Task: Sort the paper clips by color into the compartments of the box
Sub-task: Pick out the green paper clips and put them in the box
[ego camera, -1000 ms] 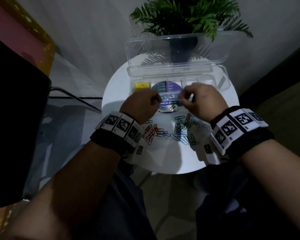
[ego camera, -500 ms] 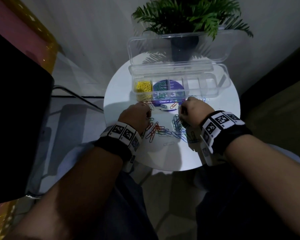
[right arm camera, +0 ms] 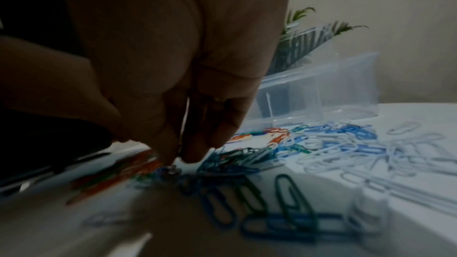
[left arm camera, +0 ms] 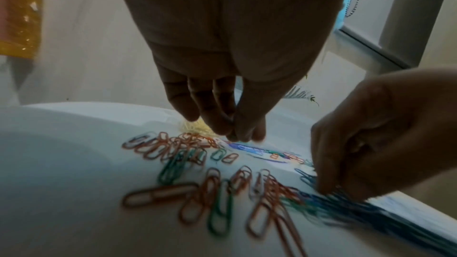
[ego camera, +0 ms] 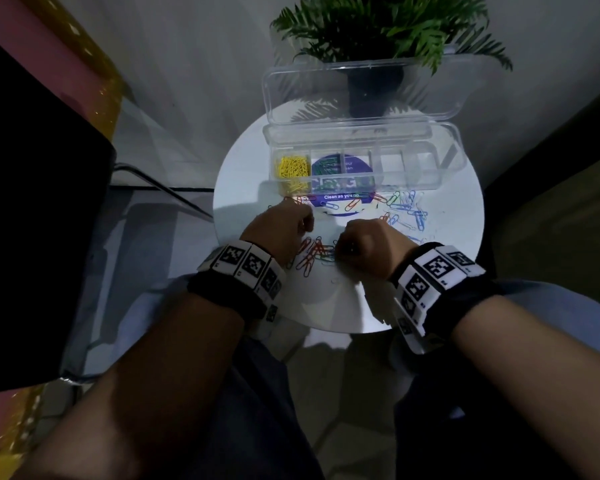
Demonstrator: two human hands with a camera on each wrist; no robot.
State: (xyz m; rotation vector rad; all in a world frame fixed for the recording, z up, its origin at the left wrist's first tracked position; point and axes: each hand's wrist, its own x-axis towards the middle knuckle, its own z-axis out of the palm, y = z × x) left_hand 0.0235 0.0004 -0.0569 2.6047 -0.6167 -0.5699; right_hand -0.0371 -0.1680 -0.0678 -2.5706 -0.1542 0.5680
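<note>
Sorting pile: loose wire paper clips (ego camera: 314, 254) in red, green, blue and white lie scattered on the round white table (ego camera: 243, 174), red ones mostly on the left-hand side, blue (right arm camera: 346, 134) and white (right arm camera: 371, 155) spreading out past the right hand.
Right hand: the right hand (ego camera: 368, 244) is lowered onto the pile, its fingertips (right arm camera: 188, 153) bunched together and touching blue and green clips (left arm camera: 329, 200); whether a clip is actually pinched between them cannot be told, as the spot is dark and blurred.
Left hand: the left hand (ego camera: 281, 230) hangs just above the table, its fingers (left arm camera: 215, 112) drawn close and pointing down at the far edge of the red clips (left arm camera: 173, 144); the tips meet, but whether they pinch anything cannot be told.
Between the hands: a fan of red and green clips (left arm camera: 217, 192) lies flat in the gap.
Beyond the hands: a clear plastic compartment box (ego camera: 413, 183) stands with its lid (ego camera: 361, 91) open and raised; yellow clips (ego camera: 291, 168) fill the leftmost compartment, and some green ones (ego camera: 326, 166) lie in the next.
Under the box: a round purple sticker (ego camera: 343, 197) with white print shows on the tabletop.
Farthest out: a green potted plant (ego camera: 378, 26) rises behind the lid.
Wrists: black bands with black-and-white marker tags (ego camera: 433, 271) wrap both wrists.
</note>
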